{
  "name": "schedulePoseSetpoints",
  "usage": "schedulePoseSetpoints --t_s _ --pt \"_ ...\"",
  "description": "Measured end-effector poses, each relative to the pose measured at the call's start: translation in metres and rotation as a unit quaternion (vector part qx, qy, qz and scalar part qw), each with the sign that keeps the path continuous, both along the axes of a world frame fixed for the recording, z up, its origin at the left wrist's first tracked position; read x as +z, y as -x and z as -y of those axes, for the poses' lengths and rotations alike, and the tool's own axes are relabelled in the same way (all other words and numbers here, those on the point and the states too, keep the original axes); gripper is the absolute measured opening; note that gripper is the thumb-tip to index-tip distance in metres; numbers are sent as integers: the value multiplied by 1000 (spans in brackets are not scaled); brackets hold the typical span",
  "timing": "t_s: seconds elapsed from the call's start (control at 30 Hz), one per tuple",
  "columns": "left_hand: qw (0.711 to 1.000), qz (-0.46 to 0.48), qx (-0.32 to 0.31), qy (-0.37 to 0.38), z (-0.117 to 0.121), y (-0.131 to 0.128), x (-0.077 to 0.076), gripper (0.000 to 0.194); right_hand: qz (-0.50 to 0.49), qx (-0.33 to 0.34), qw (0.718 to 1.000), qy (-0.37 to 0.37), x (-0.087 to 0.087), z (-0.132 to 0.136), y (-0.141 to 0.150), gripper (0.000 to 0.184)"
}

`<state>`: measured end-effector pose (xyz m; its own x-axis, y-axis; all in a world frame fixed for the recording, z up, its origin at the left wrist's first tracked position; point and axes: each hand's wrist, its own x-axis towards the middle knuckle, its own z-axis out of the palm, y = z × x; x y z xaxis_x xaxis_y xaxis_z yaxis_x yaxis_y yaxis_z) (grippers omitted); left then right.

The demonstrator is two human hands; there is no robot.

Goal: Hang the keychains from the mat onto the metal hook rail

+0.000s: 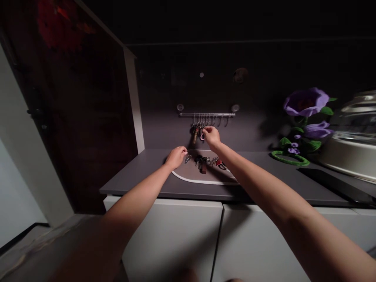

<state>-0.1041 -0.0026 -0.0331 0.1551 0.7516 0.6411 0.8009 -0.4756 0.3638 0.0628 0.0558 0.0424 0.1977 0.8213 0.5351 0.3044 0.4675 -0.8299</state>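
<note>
- Hanging keys (195, 135): suspended in a bunch from the left half of a clear hook rail (207, 114); a brown fob and a pink loop (202, 137) are included.
- Right hand (212, 136): raised to the bunch; thumb and fingertips are pinched on it, at its right side, just above the pink loop.
- Left hand (176, 156): held over the tray's left edge, thumb and finger brought together; whether the silver keys just below are grasped cannot be told.
- Silver keys (188, 159): seen near the tray's left edge, beside the left fingertips.
- Tray (202, 181): pale-rimmed, rounded at the corners, set between the counter's front and back edges; its right end is partly hidden by the right forearm.
- Dark keys (203, 166): laid mid-tray, a brown tag attached.
- Red tag (219, 162): laid toward the tray's right end, next to a silver chain (211, 160).
- Counter (152, 170): dark-topped, mounted over white cabinet doors (176, 235).
- Purple flowers (307, 102): stood right of the tray, near the counter's back edge, with a green ring (289, 158) placed at the base.
- Domed appliance (352, 150): clear-topped, placed at far right.
- Dark flat slab (337, 186): laid near the counter's front edge.
</note>
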Motion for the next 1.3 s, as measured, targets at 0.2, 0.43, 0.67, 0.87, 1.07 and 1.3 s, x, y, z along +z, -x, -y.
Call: schedulePoseSetpoints --t_s 0.2,0.43,0.67,0.87,1.07,1.3 --pt "999 -38 -3 11 -1 3 -2 19 111 61 992 14 -41 22 3 17" --pt "996 -87 2 37 -8 4 -7 30 361 43 931 -20 -59 39 -5 17" --pt "988 -142 -11 57 -15 6 -10 30 445 30 895 9 -60 40 -3 20" --pt "991 -115 -35 52 -15 6 -8 19 441 26 897 15 -63 35 -1 20" --pt "995 -88 -42 39 -13 4 -7 15 424 31 905 2 -66 30 -1 17" --pt "998 -14 -30 59 -4 1 -2 13 419 73 905 -15 -65 31 -2 15"
